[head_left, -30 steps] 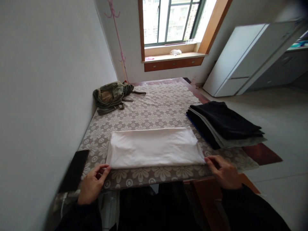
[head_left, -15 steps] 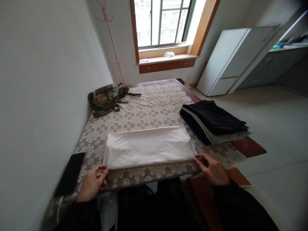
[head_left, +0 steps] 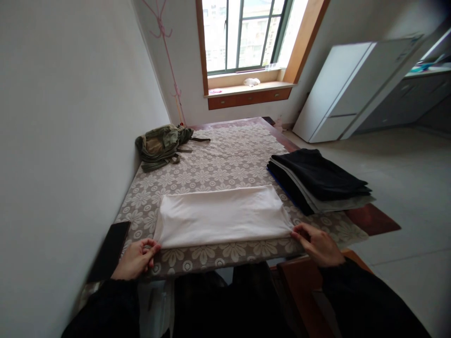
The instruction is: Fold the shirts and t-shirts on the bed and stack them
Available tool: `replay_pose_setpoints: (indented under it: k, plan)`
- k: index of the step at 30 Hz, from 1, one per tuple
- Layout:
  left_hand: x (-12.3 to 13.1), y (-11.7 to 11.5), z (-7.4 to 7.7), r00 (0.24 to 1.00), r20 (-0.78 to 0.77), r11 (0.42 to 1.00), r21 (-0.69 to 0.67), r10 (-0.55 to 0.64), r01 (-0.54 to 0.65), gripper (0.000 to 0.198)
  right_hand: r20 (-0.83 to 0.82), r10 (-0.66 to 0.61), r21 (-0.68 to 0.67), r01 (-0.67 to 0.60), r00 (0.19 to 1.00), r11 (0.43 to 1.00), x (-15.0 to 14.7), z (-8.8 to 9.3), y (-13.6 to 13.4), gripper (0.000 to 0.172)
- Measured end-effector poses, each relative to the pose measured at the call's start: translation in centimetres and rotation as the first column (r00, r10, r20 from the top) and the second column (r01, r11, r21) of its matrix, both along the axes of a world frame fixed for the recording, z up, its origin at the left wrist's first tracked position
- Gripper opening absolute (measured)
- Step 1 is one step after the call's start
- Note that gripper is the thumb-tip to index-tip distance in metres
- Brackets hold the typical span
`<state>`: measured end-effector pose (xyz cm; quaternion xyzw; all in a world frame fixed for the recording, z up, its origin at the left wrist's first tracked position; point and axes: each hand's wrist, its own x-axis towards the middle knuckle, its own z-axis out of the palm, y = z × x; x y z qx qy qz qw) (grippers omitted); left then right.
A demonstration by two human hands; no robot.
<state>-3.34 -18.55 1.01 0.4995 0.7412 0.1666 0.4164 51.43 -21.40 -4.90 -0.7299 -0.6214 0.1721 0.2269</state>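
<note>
A smooth white folded cloth [head_left: 221,216] lies flat in a long, wide shape near the close edge of a grey-brown tablecloth with pale flowers [head_left: 218,162]. The left hand [head_left: 136,259] pinches its near left corner, with the thumb and a finger pressed together on the cloth. The right hand [head_left: 319,244] pinches the near right corner in the same way, so the close edge runs almost straight between them. The cloth looks light and soft, and it seems thin and a bit stretchy, since small creases run in from the right corner. It should bend and sag easily if held in only one spot, and the layers could slide over each other. It does not look like something that can break. The two near corners look like good places to hold, with a pinch that takes in all the layers; I cannot tell if the fingers have every layer now. Just beside the left hand is a flat black thing [head_left: 109,251]. Past the right hand sits a neat pile of black and grey folded clothes [head_left: 317,173], close to the white cloth.
</note>
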Motion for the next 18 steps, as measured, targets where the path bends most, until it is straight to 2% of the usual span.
replay_pose_setpoints:
  k: [4,9,12,15,17,18]
  plan:
    - [-0.5,0.3,0.9,0.998,-0.063,0.999,0.01,-0.03,0.031,0.062,0.06,0.049,0.015,-0.05,0.997,0.999,0.9,0.6,0.3,0.027]
    - [-0.7,0.1,0.6,0.993,-0.081,0.995,-0.044,-0.088,0.085,0.062,0.125,0.092,-0.027,-0.089,0.988,0.996,0.8,0.3,-0.3,0.027]
    - [-0.7,0.0,1.1,0.977,-0.161,0.99,-0.032,-0.141,0.138,0.052,0.208,0.128,-0.011,-0.128,0.97,0.992,0.0,1.5,-0.6,0.027]
    - [1.2,0.3,2.4,0.928,-0.347,0.972,0.135,-0.135,0.191,0.039,0.275,0.147,0.087,-0.177,0.95,0.98,-2.5,3.8,0.1,0.027]
    - [4.1,0.9,2.9,0.902,-0.406,0.914,0.292,-0.149,0.282,0.035,0.272,0.216,0.151,-0.263,0.938,0.953,-5.5,5.0,1.5,0.029]
    - [5.9,1.3,2.8,0.892,-0.406,0.863,0.361,-0.197,0.355,0.035,0.27,0.271,0.171,-0.323,0.924,0.931,-7.3,5.3,2.4,0.03]
